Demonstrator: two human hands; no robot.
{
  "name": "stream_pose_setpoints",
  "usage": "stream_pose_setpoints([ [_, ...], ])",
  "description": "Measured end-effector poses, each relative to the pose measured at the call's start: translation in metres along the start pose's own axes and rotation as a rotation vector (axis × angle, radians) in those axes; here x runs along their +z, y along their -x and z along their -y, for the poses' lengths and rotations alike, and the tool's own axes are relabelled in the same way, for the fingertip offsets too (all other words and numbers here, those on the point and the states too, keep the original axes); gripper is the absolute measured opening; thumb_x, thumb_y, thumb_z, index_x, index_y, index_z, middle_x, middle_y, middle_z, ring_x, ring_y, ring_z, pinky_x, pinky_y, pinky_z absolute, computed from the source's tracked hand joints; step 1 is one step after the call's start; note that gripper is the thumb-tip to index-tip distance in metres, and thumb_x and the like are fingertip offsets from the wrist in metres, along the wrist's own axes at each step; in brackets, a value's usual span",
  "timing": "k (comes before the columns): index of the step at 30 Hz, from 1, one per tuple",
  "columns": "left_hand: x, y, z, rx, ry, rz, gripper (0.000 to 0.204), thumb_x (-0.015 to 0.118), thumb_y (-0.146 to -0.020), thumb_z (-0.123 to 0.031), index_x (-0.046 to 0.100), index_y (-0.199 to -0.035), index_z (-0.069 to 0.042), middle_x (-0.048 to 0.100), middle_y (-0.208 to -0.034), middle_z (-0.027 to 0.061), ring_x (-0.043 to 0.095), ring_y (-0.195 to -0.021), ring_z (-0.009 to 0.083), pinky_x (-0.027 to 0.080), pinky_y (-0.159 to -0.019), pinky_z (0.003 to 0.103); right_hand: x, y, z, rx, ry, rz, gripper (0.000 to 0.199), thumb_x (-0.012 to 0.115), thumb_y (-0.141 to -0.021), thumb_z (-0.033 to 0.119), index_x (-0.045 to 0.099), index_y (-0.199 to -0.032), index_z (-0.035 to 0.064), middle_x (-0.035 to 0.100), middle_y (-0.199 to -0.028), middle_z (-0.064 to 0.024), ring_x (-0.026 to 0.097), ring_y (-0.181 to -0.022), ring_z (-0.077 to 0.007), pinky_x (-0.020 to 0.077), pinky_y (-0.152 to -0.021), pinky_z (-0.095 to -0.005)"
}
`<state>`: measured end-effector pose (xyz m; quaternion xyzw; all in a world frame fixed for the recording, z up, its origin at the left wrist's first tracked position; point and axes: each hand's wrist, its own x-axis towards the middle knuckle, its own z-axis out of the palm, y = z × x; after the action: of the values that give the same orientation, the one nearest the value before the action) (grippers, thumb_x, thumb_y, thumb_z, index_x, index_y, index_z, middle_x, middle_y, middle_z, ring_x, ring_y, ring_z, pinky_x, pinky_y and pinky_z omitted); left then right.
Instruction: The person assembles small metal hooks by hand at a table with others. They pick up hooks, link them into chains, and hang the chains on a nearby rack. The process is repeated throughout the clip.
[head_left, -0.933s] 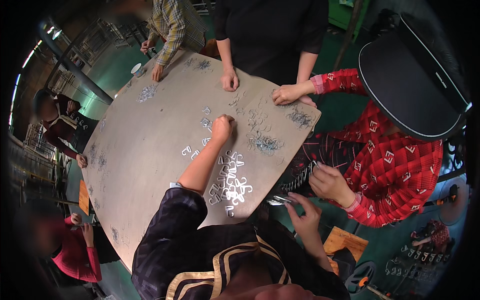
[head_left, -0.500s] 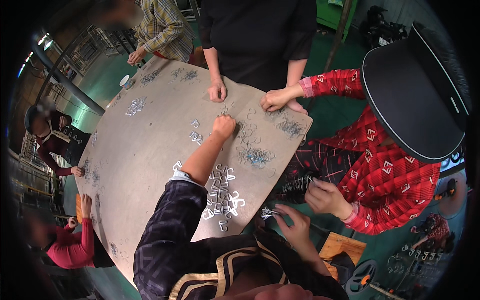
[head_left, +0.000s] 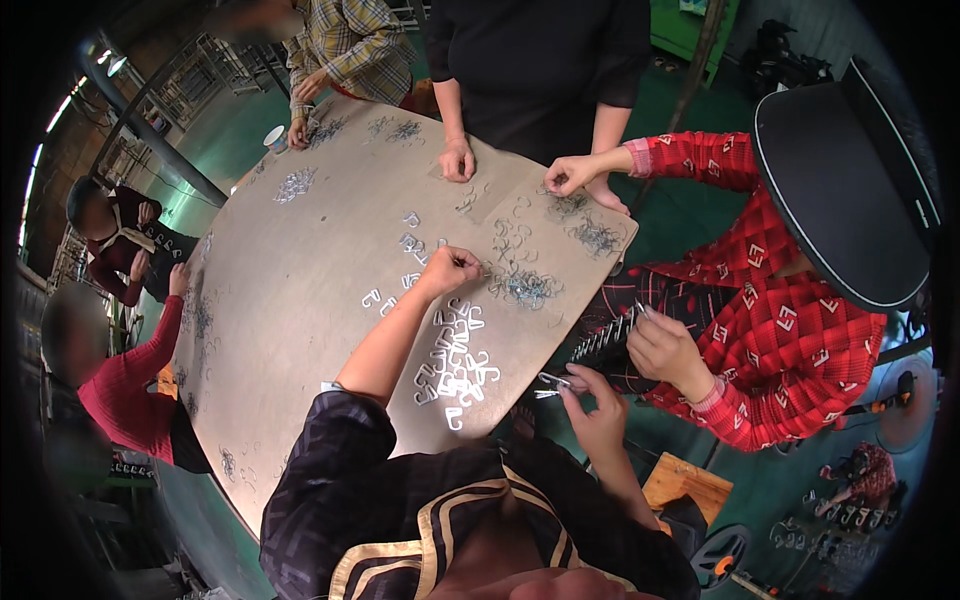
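My left hand (head_left: 450, 272) reaches out over the table with thumb and fingers pinched together; whatever is between them is too small to make out. Just right of its fingertips lies a loose pile of thin wire clips (head_left: 525, 290). Nearer to me, bright S-shaped metal hooks (head_left: 455, 370) are spread in a cluster. Past the table edge, my right hand (head_left: 597, 412) pinches a few metal hooks (head_left: 550, 386) between thumb and fingers. Several more hooks (head_left: 412, 243) lie beyond my left wrist.
A co-worker in a red patterned top (head_left: 800, 330) sits close on my right, holding a row of hooks (head_left: 605, 335). Other people stand or sit around the table (head_left: 300, 280). A white cup (head_left: 276, 139) is at its far left edge. A wooden stool (head_left: 685, 485) stands at lower right.
My left hand has come back toward me and its fingers have turned to the right, toward the wire pile. My right hand has lifted slightly with its hooks. The whole view has shifted a little.
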<state>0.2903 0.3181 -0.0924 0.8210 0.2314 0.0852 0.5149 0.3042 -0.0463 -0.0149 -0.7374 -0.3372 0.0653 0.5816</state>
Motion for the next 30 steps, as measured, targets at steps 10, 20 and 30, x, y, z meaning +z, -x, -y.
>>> stream_pose_setpoints([
  [10,0.067,0.158,-0.127,0.457,0.235,0.156,0.011,0.076,-0.073,-0.008,0.068,-0.080,-0.003,0.062,-0.080,0.0046,0.057,-0.078,0.0157,0.043,-0.069,0.030,0.012,0.015,0.002,0.054,-0.078,-0.085,0.036,0.069,-0.077,-0.002,0.061,-0.112,0.0030,0.070,-0.083,-0.0115,0.069,-0.075,-0.0168,0.0544,-0.069,-0.0279],
  [20,0.093,0.191,-0.136,0.716,0.119,-0.057,0.012,0.071,-0.076,-0.003,0.063,-0.085,-0.002,0.063,-0.088,0.0100,0.059,-0.087,0.0236,0.047,-0.077,0.034,0.013,0.024,0.022,-0.090,-0.071,-0.022,0.038,0.070,-0.076,-0.002,0.060,-0.112,0.0012,0.070,-0.084,-0.0114,0.069,-0.077,-0.0173,0.0542,-0.070,-0.0280],
  [30,0.093,0.256,-0.146,0.954,0.111,-0.020,0.013,0.068,-0.078,0.001,0.060,-0.087,-0.001,0.067,-0.090,0.0133,0.063,-0.079,0.0277,0.049,-0.071,0.036,0.033,0.031,-0.024,-0.221,-0.023,0.243,0.020,0.066,-0.079,0.002,0.065,-0.099,0.0005,0.066,-0.084,-0.0130,0.066,-0.073,-0.0252,0.0523,-0.065,-0.0330],
])
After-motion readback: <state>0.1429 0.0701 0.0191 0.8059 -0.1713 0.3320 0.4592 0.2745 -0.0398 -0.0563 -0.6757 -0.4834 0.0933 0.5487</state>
